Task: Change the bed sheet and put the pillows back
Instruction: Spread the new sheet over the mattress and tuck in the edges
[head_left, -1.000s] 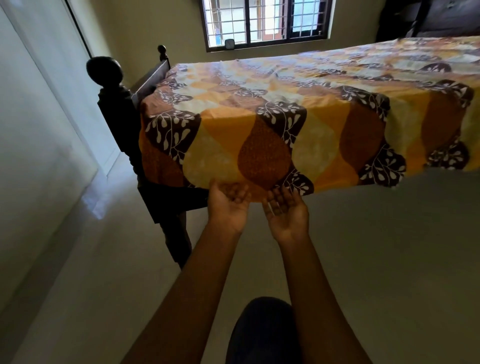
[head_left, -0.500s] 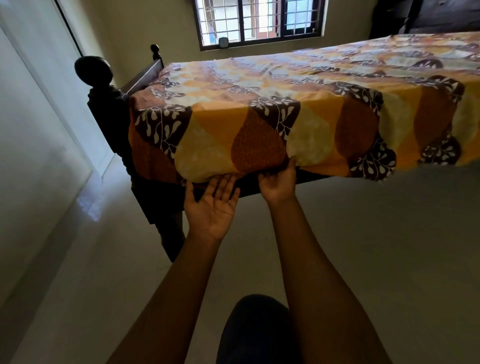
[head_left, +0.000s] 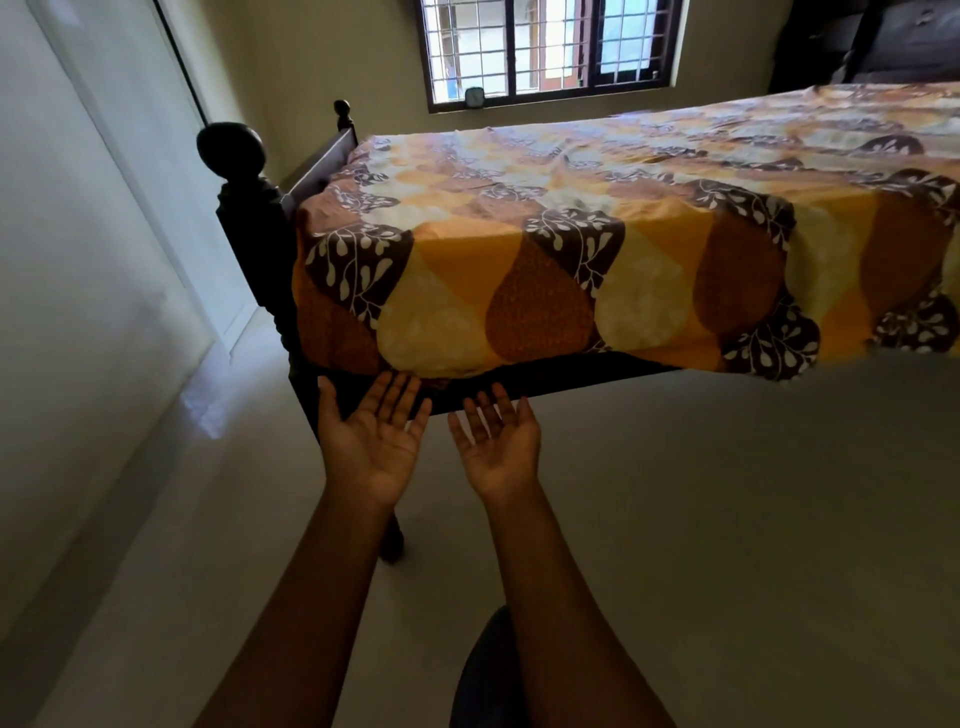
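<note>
Now the right hand (head_left: 501, 447) is out from under the sheet (head_left: 545, 291), grip apart like the left hand (head_left: 371, 447); the three o'clock side probably needs tucking next.

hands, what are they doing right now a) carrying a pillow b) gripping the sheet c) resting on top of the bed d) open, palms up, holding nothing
d: the left hand and right hand show straight fingers and bare palms below the sheet.
</note>
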